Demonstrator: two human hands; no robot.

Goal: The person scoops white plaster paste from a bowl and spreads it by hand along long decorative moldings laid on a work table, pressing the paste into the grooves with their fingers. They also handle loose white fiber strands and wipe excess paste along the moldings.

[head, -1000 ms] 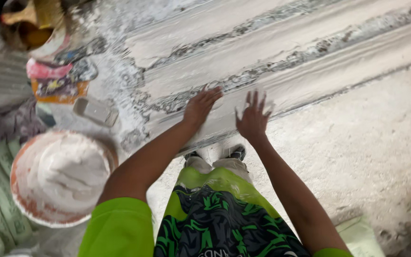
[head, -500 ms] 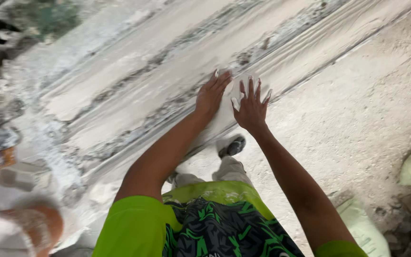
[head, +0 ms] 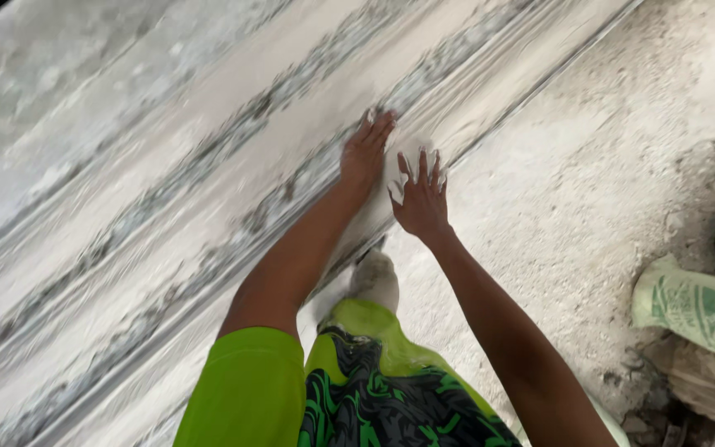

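A long moulded plaster slab (head: 208,165) fills the upper left of the view and runs on a slant from the lower left to the upper right. Its surface is pale and dusty, with raised flat bands and darker, rougher grooves between them. Beside its lower edge lies the rough grey floor (head: 589,182), strewn with grit and white powder.

At the right edge of the floor rests a pale sack with green print (head: 693,306), with rubble and scraps just below it.

The person leans over the slab in a bright green sleeve (head: 246,389) and green and black patterned shorts (head: 382,397), one dusty foot (head: 374,277) planted on the floor close to the slab's edge.

Both arms reach forward to the slab's near edge. The left hand (head: 366,149) lies flat on one of the raised bands, fingers together and pointing up along the slab, palm pressed to the plaster. The right hand (head: 419,199) sits just beside it, a little lower and nearer the floor, fingers spread wide and resting on a smoother white patch at the slab's outermost band. The two hands are close but do not touch each other. Neither hand grips anything; both are laid open against the surface. The slab thus lies directly under both palms and stretches far past them to either side.
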